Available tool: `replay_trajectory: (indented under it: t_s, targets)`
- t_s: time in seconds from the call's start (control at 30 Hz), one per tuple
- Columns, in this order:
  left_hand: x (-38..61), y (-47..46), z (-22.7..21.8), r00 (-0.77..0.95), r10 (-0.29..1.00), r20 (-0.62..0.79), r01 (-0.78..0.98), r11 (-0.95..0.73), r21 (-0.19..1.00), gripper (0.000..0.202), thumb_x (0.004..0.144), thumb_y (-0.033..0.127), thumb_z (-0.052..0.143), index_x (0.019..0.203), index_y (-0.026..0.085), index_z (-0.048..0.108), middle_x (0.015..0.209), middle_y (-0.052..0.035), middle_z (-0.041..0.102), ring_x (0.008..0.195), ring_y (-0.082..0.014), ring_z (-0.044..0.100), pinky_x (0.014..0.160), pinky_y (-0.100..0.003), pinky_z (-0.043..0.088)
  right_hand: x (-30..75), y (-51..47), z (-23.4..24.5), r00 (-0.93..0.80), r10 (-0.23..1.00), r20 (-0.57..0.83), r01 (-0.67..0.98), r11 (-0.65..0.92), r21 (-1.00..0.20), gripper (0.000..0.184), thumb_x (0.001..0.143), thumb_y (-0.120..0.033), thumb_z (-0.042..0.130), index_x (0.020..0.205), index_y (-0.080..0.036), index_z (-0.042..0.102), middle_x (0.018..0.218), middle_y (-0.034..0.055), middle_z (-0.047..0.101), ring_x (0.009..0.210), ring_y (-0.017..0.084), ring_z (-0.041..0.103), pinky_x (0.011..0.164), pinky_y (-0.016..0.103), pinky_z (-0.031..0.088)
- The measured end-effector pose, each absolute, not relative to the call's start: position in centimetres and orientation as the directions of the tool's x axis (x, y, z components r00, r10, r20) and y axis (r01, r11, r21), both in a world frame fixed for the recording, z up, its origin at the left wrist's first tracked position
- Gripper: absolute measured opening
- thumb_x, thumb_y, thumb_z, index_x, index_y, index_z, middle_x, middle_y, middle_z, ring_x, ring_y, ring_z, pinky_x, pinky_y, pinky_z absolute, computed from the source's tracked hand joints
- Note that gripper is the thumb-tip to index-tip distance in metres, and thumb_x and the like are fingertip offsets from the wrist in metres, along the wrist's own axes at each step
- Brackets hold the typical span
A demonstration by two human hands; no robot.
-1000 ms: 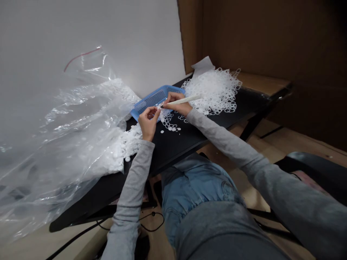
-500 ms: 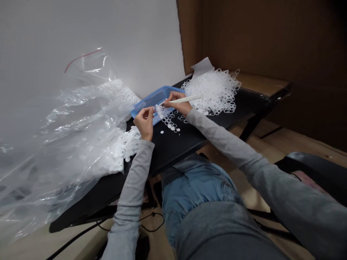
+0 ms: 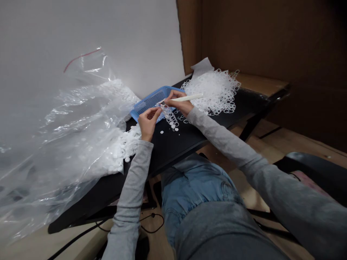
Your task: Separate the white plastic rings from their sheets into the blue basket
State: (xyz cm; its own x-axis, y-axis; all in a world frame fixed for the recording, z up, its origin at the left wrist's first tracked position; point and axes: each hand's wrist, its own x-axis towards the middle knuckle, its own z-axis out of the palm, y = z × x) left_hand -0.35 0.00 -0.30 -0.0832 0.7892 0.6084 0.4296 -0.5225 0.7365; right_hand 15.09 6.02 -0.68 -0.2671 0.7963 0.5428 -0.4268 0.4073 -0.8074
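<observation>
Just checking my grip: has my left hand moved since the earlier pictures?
Yes, slightly: your left hand has shifted right in view, nearer the loose white disc on the black table.

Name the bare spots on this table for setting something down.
Bare tabletop shows between the forearms, in front of the left hand and right hand. Another patch lies right of the ring pile. Crowded: the left side, with the plastic bag and spilled discs, and around the blue basket.
</observation>
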Motion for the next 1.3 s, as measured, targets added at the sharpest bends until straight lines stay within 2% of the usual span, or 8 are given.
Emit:
replay_trajectory:
  t_s: [0.13, 0.27, 0.4, 0.7, 0.83, 1.0, 1.13, 1.3]
  targets:
    - [-0.4, 0.3, -0.6, -0.114, 0.804, 0.584, 0.336, -0.522, 0.784, 0.030, 0.069, 0.038, 0.073, 0.086, 0.014, 0.066, 0.085, -0.0060, 0.069, 0.079, -0.0149, 0.065, 0.077, -0.027, 0.053, 15.1, 5.9, -0.6, -0.283, 0.788, 0.547, -0.436, 0.403, -0.805, 0.032, 0.064, -0.037, 0.074, 0.066, -0.018, 0.048, 0.073, 0.0010, 0.058, 0.077, 0.015, 0.057, 0.073, 0.030, 0.052]
    - [-0.7, 0.4, -0.6, -0.134, 0.808, 0.573, 0.338, -0.506, 0.793, 0.028, 0.069, 0.039, 0.073, 0.078, 0.014, 0.066, 0.075, -0.0045, 0.067, 0.068, -0.0125, 0.063, 0.067, -0.023, 0.052, 15.2, 5.7, -0.4, -0.302, 0.803, 0.514, -0.422, 0.370, -0.828, 0.031, 0.065, -0.036, 0.073, 0.066, -0.018, 0.048, 0.072, 0.0004, 0.057, 0.077, 0.014, 0.058, 0.073, 0.030, 0.052]
    - [-0.8, 0.4, -0.5, -0.151, 0.790, 0.594, 0.363, -0.514, 0.777, 0.028, 0.072, 0.041, 0.070, 0.079, 0.014, 0.066, 0.073, -0.0039, 0.066, 0.066, -0.0112, 0.061, 0.064, -0.021, 0.050, 15.2, 5.4, -0.2, -0.338, 0.805, 0.488, -0.376, 0.360, -0.854, 0.029, 0.064, -0.031, 0.073, 0.064, -0.018, 0.047, 0.070, 0.0003, 0.056, 0.073, 0.013, 0.057, 0.072, 0.029, 0.051]
    - [-0.9, 0.4, -0.7, -0.130, 0.769, 0.625, 0.400, -0.537, 0.743, 0.028, 0.073, 0.041, 0.069, 0.080, 0.014, 0.066, 0.076, -0.0039, 0.066, 0.069, -0.0118, 0.061, 0.067, -0.023, 0.049, 14.9, 6.5, -1.0, -0.354, 0.722, 0.594, -0.343, 0.491, -0.801, 0.030, 0.064, -0.031, 0.072, 0.065, -0.019, 0.045, 0.069, -0.0005, 0.056, 0.070, 0.013, 0.054, 0.069, 0.029, 0.047]
    - [0.0, -0.1, -0.4, -0.066, 0.808, 0.586, 0.360, -0.528, 0.769, 0.026, 0.073, 0.039, 0.069, 0.082, 0.015, 0.066, 0.078, -0.0031, 0.065, 0.072, -0.0119, 0.061, 0.070, -0.023, 0.049, 14.7, 6.8, -1.4, -0.288, 0.705, 0.648, -0.246, 0.600, -0.761, 0.030, 0.068, -0.035, 0.069, 0.065, -0.019, 0.044, 0.069, -0.0013, 0.055, 0.068, 0.012, 0.052, 0.065, 0.027, 0.045]
    - [0.6, -0.1, -0.3, -0.088, 0.875, 0.475, 0.326, -0.425, 0.844, 0.029, 0.081, 0.046, 0.058, 0.081, 0.016, 0.061, 0.068, 0.0006, 0.058, 0.056, -0.0071, 0.053, 0.054, -0.019, 0.044, 14.7, 6.4, -1.0, -0.259, 0.767, 0.587, -0.241, 0.537, -0.808, 0.027, 0.068, -0.031, 0.068, 0.065, -0.019, 0.044, 0.070, -0.0005, 0.057, 0.071, 0.013, 0.054, 0.066, 0.027, 0.046]
    - [0.2, 0.0, -0.3, -0.171, 0.787, 0.593, 0.501, -0.449, 0.740, 0.031, 0.075, 0.047, 0.065, 0.076, 0.016, 0.061, 0.070, -0.0003, 0.061, 0.059, -0.0088, 0.055, 0.056, -0.019, 0.045, 14.6, 6.3, -0.9, -0.284, 0.774, 0.566, -0.322, 0.479, -0.817, 0.026, 0.067, -0.023, 0.070, 0.064, -0.018, 0.045, 0.070, 0.0004, 0.058, 0.073, 0.014, 0.057, 0.069, 0.028, 0.047]
    - [-1.2, 0.2, -0.2, -0.315, 0.653, 0.689, 0.589, -0.435, 0.682, 0.029, 0.083, 0.042, 0.056, 0.080, 0.015, 0.065, 0.074, -0.0032, 0.065, 0.063, -0.0119, 0.059, 0.062, -0.023, 0.048, 14.5, 6.9, -1.3, -0.224, 0.786, 0.576, -0.327, 0.496, -0.804, 0.026, 0.067, -0.026, 0.070, 0.064, -0.018, 0.047, 0.071, 0.0021, 0.060, 0.072, 0.015, 0.059, 0.069, 0.030, 0.048]
